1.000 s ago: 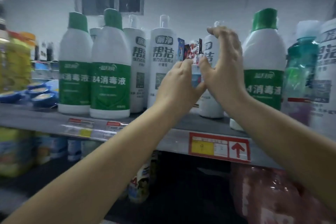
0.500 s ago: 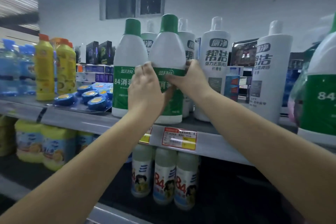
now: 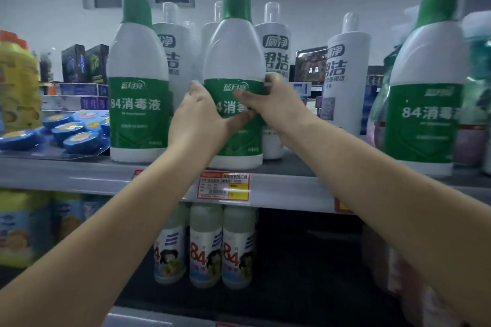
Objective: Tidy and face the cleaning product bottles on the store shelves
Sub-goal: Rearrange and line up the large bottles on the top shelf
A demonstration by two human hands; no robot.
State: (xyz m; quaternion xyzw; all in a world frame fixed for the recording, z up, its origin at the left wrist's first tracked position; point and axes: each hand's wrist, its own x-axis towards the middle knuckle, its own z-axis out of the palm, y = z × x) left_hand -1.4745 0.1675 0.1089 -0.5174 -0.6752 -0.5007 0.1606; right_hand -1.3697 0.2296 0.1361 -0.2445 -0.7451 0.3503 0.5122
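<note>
A white 84 disinfectant bottle [image 3: 233, 56] with a green cap and green label stands at the front edge of the grey shelf [image 3: 292, 188]. My left hand [image 3: 199, 119] wraps its left side and my right hand [image 3: 276, 106] grips its right side, thumbs across the label. A matching green-label bottle [image 3: 138, 87] stands just to its left, label facing out. Another one [image 3: 425, 93] stands at the right. Tall white toilet-cleaner bottles [image 3: 345, 69] with clear caps stand behind.
Blue round toilet blocks [image 3: 71, 133] lie on the shelf at the left, beside a yellow bottle [image 3: 16, 82]. A red price tag [image 3: 224, 185] hangs on the shelf edge. Small 84 bottles [image 3: 206, 244] stand on the lower shelf, with yellow-blue packs [image 3: 24, 225] at the lower left.
My hands left the tall white bottle at the right and closed on the green-label bottle. The view has shifted left and closer; the held bottle now sits nearer the middle.
</note>
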